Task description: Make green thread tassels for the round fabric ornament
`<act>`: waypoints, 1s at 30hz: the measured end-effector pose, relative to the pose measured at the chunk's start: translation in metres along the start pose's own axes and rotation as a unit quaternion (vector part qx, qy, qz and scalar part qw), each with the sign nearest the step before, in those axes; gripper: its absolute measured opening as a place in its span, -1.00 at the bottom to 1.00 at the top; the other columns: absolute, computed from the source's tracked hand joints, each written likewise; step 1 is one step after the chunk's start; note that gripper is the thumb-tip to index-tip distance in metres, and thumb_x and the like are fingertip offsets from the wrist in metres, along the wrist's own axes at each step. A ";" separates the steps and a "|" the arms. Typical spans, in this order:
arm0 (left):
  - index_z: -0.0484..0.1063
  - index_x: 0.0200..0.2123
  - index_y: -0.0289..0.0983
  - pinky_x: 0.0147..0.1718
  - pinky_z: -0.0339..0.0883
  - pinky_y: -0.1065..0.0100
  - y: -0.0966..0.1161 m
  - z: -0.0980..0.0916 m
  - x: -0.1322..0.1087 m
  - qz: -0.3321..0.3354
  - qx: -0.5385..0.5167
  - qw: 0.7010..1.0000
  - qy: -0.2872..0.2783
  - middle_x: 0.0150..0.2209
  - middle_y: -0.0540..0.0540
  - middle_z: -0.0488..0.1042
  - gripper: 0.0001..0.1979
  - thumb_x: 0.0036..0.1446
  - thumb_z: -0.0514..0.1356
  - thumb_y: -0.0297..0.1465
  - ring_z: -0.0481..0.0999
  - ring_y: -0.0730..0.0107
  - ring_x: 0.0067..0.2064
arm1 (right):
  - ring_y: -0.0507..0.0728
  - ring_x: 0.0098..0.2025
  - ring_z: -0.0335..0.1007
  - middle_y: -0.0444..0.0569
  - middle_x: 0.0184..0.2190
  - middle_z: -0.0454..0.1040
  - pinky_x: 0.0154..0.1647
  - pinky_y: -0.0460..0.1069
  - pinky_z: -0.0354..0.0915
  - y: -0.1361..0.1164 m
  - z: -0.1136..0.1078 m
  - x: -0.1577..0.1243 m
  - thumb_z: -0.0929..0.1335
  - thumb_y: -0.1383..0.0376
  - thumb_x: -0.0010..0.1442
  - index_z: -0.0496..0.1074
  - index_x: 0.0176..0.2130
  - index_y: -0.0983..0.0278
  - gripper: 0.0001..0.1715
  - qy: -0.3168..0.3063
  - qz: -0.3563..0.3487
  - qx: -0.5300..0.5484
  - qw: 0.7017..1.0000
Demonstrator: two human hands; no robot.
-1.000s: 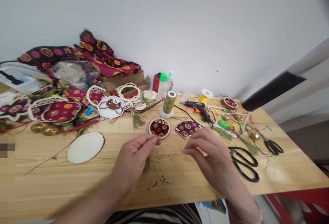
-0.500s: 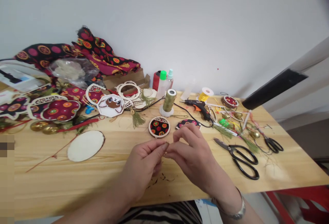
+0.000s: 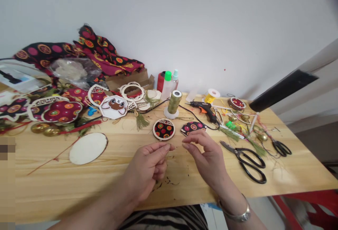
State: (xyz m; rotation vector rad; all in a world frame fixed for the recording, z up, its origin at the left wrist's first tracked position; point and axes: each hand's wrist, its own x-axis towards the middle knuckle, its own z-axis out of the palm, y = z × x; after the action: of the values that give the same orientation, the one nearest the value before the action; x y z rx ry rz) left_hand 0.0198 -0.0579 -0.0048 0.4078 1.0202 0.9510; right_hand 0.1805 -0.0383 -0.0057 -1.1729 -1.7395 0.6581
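Observation:
My left hand (image 3: 150, 161) is closed in a pinch, thumb against forefinger; whatever is between them is too small to make out. Slightly to its right, my right hand (image 3: 207, 156) also has thumb and forefinger together at the tips, and I cannot see what they hold, if anything. Just beyond the hands lies a round wooden-framed ornament (image 3: 164, 130) with dark patterned fabric. A second patterned fabric piece (image 3: 194, 127) is behind my right fingers, partly covered. Behind the round ornament stands a spool of olive thread (image 3: 174, 103). Small dark scraps (image 3: 169, 181) are scattered below the hands.
Black-handled scissors (image 3: 248, 161) lie right of my right hand, with smaller scissors (image 3: 282, 148) beyond. A glue gun (image 3: 204, 109) and yellow spool (image 3: 212, 96) sit behind. Leftward are a white oval piece (image 3: 88, 148), a llama-face ornament (image 3: 114, 107) and heaped patterned fabric (image 3: 101, 52).
My hands were together at the fingertips and are now apart. My right hand has moved a little to the right, while the left stays nearly in place.

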 end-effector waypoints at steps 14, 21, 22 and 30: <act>0.47 -0.35 -0.34 -0.69 -0.28 0.49 -0.004 0.002 -0.003 0.008 0.039 0.999 -0.022 -0.72 0.22 -0.02 -0.76 -0.03 0.27 -0.27 -0.14 0.66 -0.68 | 0.07 -0.30 0.29 -0.13 -0.43 0.38 -0.25 -0.02 0.25 -0.007 0.015 -0.004 0.40 0.47 0.05 0.45 -0.42 0.22 -0.85 -0.052 0.002 0.058 0.997; 0.44 -0.44 -0.32 -0.70 -0.28 0.50 -0.004 0.005 -0.003 -0.002 0.044 0.999 -0.017 -0.75 0.23 -0.02 -0.75 -0.07 0.29 -0.23 -0.15 0.67 -0.69 | 0.06 -0.30 0.29 -0.13 -0.43 0.37 -0.23 -0.01 0.22 -0.008 0.012 -0.005 0.36 0.46 0.10 0.39 -0.47 0.25 -0.85 -0.063 -0.008 0.006 0.998; 0.43 -0.45 -0.32 -0.70 -0.28 0.50 -0.004 0.005 -0.003 -0.003 0.044 0.999 -0.016 -0.74 0.23 -0.02 -0.75 -0.08 0.29 -0.23 -0.16 0.67 -0.69 | 0.06 -0.30 0.29 -0.12 -0.43 0.38 -0.24 -0.01 0.21 -0.008 0.011 -0.005 0.36 0.46 0.10 0.39 -0.47 0.26 -0.85 -0.064 -0.009 -0.001 0.998; 0.43 -0.45 -0.31 -0.69 -0.28 0.49 -0.004 0.004 -0.004 -0.004 0.043 0.999 -0.024 -0.73 0.23 -0.02 -0.78 -0.04 0.27 -0.26 -0.15 0.67 -0.69 | 0.07 -0.31 0.28 -0.11 -0.43 0.37 -0.28 -0.03 0.22 -0.007 0.009 -0.003 0.35 0.45 0.11 0.38 -0.46 0.26 -0.87 -0.045 -0.009 -0.020 0.999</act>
State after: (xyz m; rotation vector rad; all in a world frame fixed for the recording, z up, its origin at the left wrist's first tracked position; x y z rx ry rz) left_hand 0.0243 -0.0627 -0.0034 0.4957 1.0211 0.8885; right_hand 0.1700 -0.0430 -0.0048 -1.1682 -1.8449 0.6771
